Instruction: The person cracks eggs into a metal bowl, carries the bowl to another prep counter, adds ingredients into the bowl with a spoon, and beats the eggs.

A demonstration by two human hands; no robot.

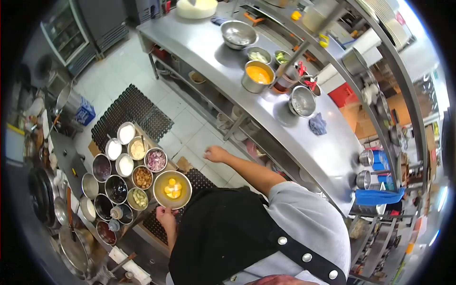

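My left hand grips the near rim of a round metal bowl, its fingers partly hidden under the rim. Inside the bowl lie raw eggs with yellow yolks. Off to the right of the bowl, my right hand hangs over the floor with loosely curled fingers and nothing visible in it. Beside the bowl stand containers of chopped red onion, browned pieces and pale green pieces.
More round containers hold white and dark contents. A stove with pans runs along the left. Across the aisle, a steel table carries metal bowls, a pot of orange liquid and a blue cloth. Black mats cover some floor.
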